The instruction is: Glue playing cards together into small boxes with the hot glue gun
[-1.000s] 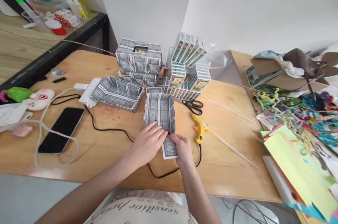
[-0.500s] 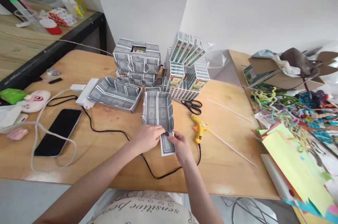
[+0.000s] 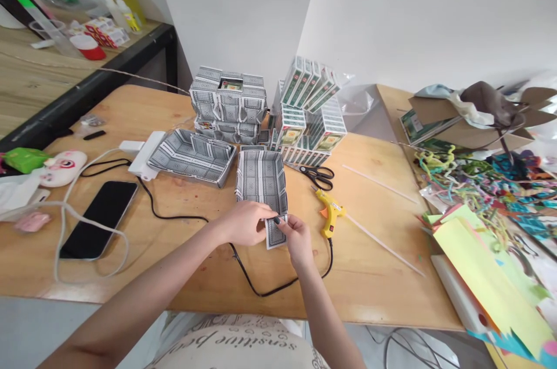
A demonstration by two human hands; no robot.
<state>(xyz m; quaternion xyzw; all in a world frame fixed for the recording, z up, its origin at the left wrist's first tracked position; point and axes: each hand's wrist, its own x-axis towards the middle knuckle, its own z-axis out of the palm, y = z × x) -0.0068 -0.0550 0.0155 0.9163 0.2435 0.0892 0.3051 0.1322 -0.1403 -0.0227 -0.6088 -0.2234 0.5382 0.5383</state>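
Note:
A tray made of grey patterned playing cards (image 3: 261, 180) lies in front of me. At its near end a single card (image 3: 275, 234) sticks out toward me. My left hand (image 3: 247, 223) has its fingers bent over the tray's near edge, at the card's left side. My right hand (image 3: 297, 237) pinches the card at its right edge, thumb on top. Left of this tray is a second card tray (image 3: 191, 157). Behind them stands a stacked card box (image 3: 228, 103). To the right lie black scissors (image 3: 319, 176) and a yellow glue gun (image 3: 331, 212).
Stacked card packs (image 3: 304, 119) stand behind the scissors. A phone (image 3: 100, 219), a white cable and a power strip (image 3: 145, 155) lie left. The glue gun's black cord loops near my hands. Glue sticks (image 3: 378, 183), coloured paper (image 3: 487, 264) and craft wires are right.
My left hand has shifted slightly up and its fingers reach further over the tray edge. The protruding card's near end has moved up a little. The whole view has shifted slightly.

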